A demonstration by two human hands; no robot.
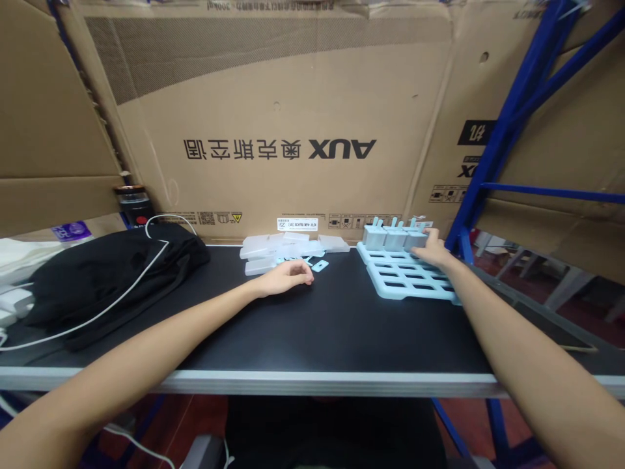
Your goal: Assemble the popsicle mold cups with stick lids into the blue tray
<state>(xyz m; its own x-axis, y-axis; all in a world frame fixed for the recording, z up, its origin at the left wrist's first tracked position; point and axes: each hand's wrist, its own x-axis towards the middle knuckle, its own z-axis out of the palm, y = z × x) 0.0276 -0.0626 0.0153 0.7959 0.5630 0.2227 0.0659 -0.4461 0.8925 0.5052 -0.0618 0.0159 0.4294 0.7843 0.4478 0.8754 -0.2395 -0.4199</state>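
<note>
On the right of the table stands a light blue popsicle mold rack (pixel 385 291) with rows of slots. Several translucent popsicle molds with light blue stick lids fill places along its back row, among them one popsicle mold (pixel 374 238) at the left end. My right hand (pixel 432 249) is closed around the rightmost popsicle mold (pixel 413 241), fingers and thumb on its sides. Loosely curled, my left hand (pixel 286 278) rests on the table with nothing visible in it. Just behind it lie loose translucent mold pieces (pixel 261 246) and a light blue stick lid (pixel 319 266).
A black cloth bag (pixel 131 280) with a white cable lies at the left, near a dark jar (pixel 134 205). A large cardboard sheet (pixel 273 85) closes off the back. A blue metal post (pixel 508 124) rises beyond the rack. The table's front edge (pixel 332 383) is metal.
</note>
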